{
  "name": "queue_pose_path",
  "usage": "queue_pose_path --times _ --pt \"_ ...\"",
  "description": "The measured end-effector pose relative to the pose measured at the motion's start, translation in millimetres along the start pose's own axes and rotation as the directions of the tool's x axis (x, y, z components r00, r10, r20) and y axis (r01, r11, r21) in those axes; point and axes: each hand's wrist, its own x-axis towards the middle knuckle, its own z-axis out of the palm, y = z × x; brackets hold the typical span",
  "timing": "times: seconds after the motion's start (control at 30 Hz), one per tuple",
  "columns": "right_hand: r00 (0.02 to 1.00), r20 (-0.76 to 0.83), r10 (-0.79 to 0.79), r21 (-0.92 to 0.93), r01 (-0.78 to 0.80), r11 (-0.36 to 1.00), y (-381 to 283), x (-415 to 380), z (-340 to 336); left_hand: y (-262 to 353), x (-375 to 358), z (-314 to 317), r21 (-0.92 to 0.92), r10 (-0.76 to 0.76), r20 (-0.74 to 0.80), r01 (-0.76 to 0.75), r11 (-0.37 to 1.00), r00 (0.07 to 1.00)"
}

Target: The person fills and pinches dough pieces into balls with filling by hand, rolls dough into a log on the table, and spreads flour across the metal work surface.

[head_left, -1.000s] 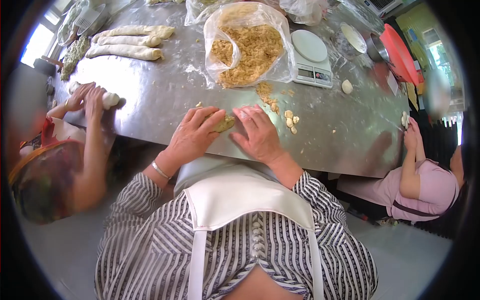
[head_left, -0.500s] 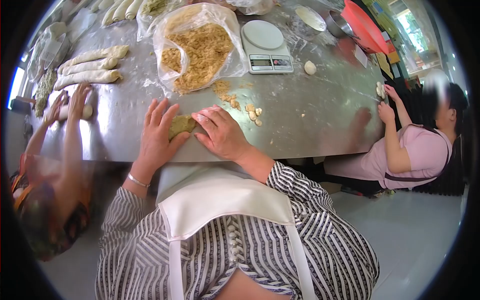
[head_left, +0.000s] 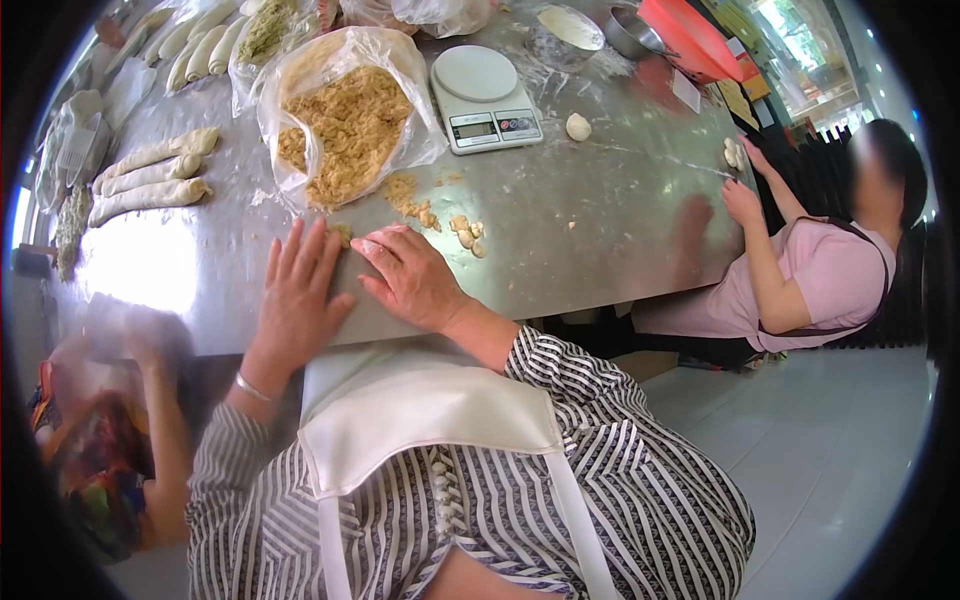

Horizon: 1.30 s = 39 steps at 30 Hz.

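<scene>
On the metal table (head_left: 520,240), my left hand (head_left: 297,295) lies palm down with its fingers extended, over a greenish-yellow lump (head_left: 344,234) that shows only at its upper edge. My right hand (head_left: 408,275) rests beside it, fingers bent and slightly apart, its fingertips near the lump. Ahead of my hands is an open plastic bag of brown crumbly mixture (head_left: 355,120), with loose crumbs (head_left: 408,200) spilled below it. Small dough pieces (head_left: 467,234) lie to the right of my right hand.
A white scale (head_left: 495,130) stands beyond the bag, with a dough ball (head_left: 578,127) to its right. Long dough rolls (head_left: 150,182) lie at left. A red basin (head_left: 690,40) is at back right. One co-worker (head_left: 830,270) is at right, another (head_left: 120,440) at left.
My left hand has flattened over the lump, covering most of it. The view has shifted. The left co-worker's hands have drawn back from the dough on the table.
</scene>
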Motion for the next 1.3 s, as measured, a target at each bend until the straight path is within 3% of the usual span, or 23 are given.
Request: queue_pose_path --times 0.1,0.2,0.23,0.33,0.43,0.53,0.63,0.77,0.9,1.0,1.1,1.2,1.23,1.3 --pt "1.000 -0.018 0.000 0.016 0.001 1.000 -1.2 1.8 -1.2 11.9 -9.4 4.1 -0.032 0.012 0.018 -0.011 0.999 1.000" --pt "0.999 -0.025 0.022 0.024 -0.021 0.999 -0.6 3.8 -4.6 3.9 3.4 17.0 -0.349 -0.262 -0.052 0.229 0.909 0.964" --pt "0.999 -0.024 0.036 0.027 -0.035 0.999 -1.0 3.2 -4.6 -4.4 12.0 28.4 -0.291 -0.319 -0.156 0.265 0.919 0.935" --pt "0.998 -0.018 0.061 0.049 -0.060 0.997 0.7 1.9 -4.2 -36.5 43.2 46.1 0.066 -0.482 -0.254 0.513 0.856 0.838" --pt "0.998 -0.017 0.066 0.045 -0.065 0.997 1.3 2.1 -4.5 -57.7 62.9 43.6 0.162 -0.521 -0.145 0.539 0.826 0.841" --pt "0.997 -0.026 0.067 0.042 -0.066 0.997 1.3 2.7 -5.7 -42.4 53.0 33.2 0.030 -0.435 -0.028 0.436 0.900 0.900" --pt "0.994 -0.040 0.098 0.057 -0.096 0.994 0.2 5.0 -8.0 -17.9 17.9 21.6 -0.043 -0.219 -0.062 0.217 0.975 0.974" --pt "0.993 -0.042 0.114 0.084 -0.110 0.990 0.2 6.9 -9.9 10.7 -14.1 4.2 0.010 -0.070 0.040 0.070 0.998 0.997" --pt "0.992 -0.049 0.115 0.085 -0.111 0.990 0.1 8.6 -10.1 4.8 -9.5 13.1 -0.188 -0.187 -0.006 0.182 0.965 0.982" --pt "0.991 -0.058 0.119 0.079 -0.114 0.990 2.2 7.1 -7.1 -14.4 29.6 33.4 -0.063 -0.403 -0.160 0.398 0.915 0.901" --pt "0.990 -0.058 0.125 0.079 -0.121 0.990 4.6 7.3 -7.0 -37.1 74.6 34.3 0.154 -0.566 -0.057 0.567 0.809 0.822" --pt "0.989 -0.068 0.129 0.076 -0.124 0.989 3.9 5.0 -7.1 -31.7 73.8 29.4 0.224 -0.419 -0.019 0.412 0.883 0.908" --pt "0.989 -0.075 0.129 0.076 -0.124 0.989 4.3 5.4 -6.8 -23.9 64.6 21.7 0.075 -0.406 0.084 0.400 0.913 0.910" --pt "0.985 -0.112 0.132 0.072 -0.125 0.990 7.1 4.2 -5.9 -3.8 24.4 24.0 0.021 -0.216 -0.043 0.217 0.976 0.975"
